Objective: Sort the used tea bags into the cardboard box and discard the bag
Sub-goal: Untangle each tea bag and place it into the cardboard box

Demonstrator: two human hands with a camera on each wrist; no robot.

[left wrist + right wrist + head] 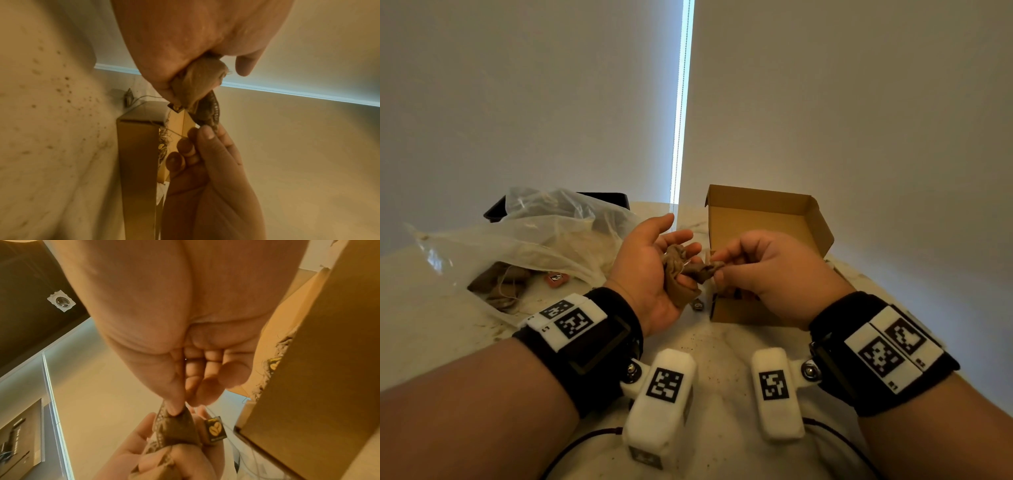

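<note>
Two hands met over the table (722, 346), just in front of one open cardboard box (763, 219). The left hand (650, 263) lay palm up, its lower fingers curled round a clump of tea bags (681, 270); how many bags made up the clump could not be counted. The right hand (763, 270) pinched one dark tea bag (209, 112) by its corner between thumb and forefinger, with the other fingers curled in. One small square tag (216, 430) with a coffee-bean mark hung by the left fingers (156, 462). One crumpled clear plastic bag (541, 233) lay to the left, with more tea bags and strings inside, too blurred to count. One red tag (556, 278) lay beside it. The right hand covered most of the box's inside; a few bags showed at its rim. A dark tray (613, 198) behind the plastic was mostly hidden.
</note>
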